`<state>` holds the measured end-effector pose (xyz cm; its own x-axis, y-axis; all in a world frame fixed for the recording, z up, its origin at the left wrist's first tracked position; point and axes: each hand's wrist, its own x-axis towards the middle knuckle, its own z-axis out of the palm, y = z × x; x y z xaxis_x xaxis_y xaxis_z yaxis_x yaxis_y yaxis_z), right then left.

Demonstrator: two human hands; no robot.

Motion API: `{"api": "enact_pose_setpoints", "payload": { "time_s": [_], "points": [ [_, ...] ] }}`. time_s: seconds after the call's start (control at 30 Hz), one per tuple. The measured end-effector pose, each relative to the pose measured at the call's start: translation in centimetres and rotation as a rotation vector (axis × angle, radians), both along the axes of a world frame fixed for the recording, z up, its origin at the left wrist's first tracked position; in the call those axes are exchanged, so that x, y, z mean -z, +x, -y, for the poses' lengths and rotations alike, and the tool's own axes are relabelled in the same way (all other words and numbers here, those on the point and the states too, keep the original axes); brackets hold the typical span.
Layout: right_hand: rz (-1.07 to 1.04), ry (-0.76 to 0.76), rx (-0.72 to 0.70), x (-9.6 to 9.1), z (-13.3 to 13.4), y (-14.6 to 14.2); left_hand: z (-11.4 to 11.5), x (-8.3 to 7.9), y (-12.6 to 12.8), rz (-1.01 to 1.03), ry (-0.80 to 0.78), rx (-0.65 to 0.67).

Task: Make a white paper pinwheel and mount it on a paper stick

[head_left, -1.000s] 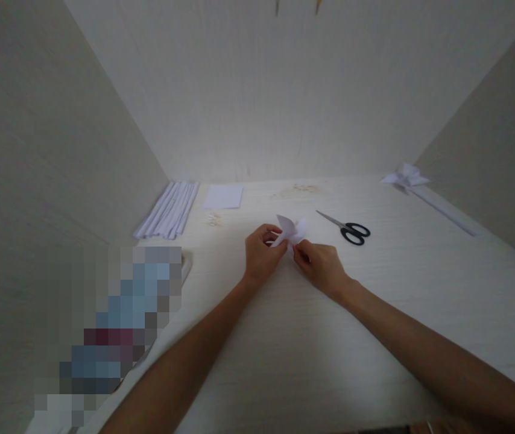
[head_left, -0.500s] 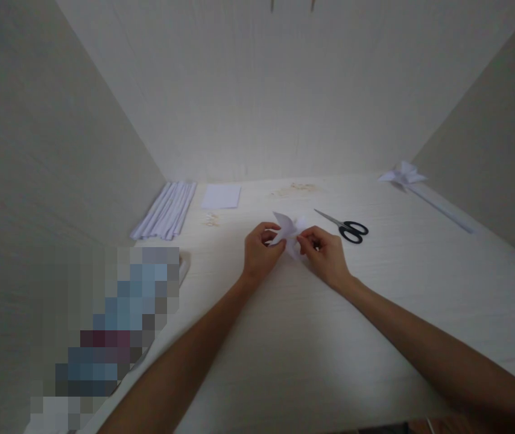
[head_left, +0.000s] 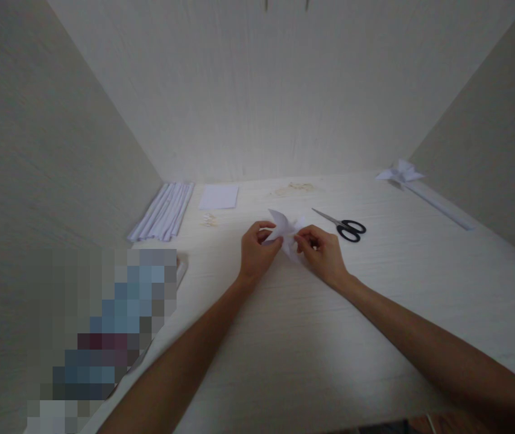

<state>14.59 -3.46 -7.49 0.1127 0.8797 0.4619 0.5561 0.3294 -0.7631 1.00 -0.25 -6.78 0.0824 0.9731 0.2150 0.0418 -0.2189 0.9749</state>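
— What's coming through on your feed?
— I'm watching both hands working a folded paper piece (head_left: 284,228), just left of the scissors (head_left: 345,228). The left hand (head_left: 255,253) is pinching its left flap between thumb and fingertips. The right hand (head_left: 323,253) is pinching the lower right edge, fingers narrow and curled in.
— Is the paper lying flat?
— No, I'm seeing it lifted a little off the table (head_left: 284,361), points sticking up. I can't tell whether its lowest tip is touching.
— Which step are you reading?
— I'm judging it as a fold being shaped, partway through. The next move is calling for two firm pinches while one flap is being turned, since thin paper slips and tears.
— What else is lying about?
— Well left of the scissors, paper strips (head_left: 162,211) and a square sheet (head_left: 219,196). Well right of them, a paper pinwheel (head_left: 400,173).
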Motion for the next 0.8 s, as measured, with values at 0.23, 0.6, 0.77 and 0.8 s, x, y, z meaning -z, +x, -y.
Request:
{"api": "enact_pose_setpoints", "payload": {
  "time_s": [0.23,0.6,0.77,0.8],
  "points": [
    [0.0,0.008,0.002,-0.1,0.08,-0.05,-0.03,-0.02,-0.02,0.022,-0.003,0.025],
    [0.015,0.018,-0.007,-0.04,0.06,-0.1,-0.01,-0.11,0.01,0.021,-0.015,-0.001],
    [0.014,0.021,-0.004,-0.08,0.03,-0.09,-0.02,-0.04,0.01,0.027,-0.005,0.005],
    [0.014,0.022,-0.005,-0.06,0.04,-0.08,-0.02,-0.02,0.02,0.026,0.001,0.002]
  ]
}}
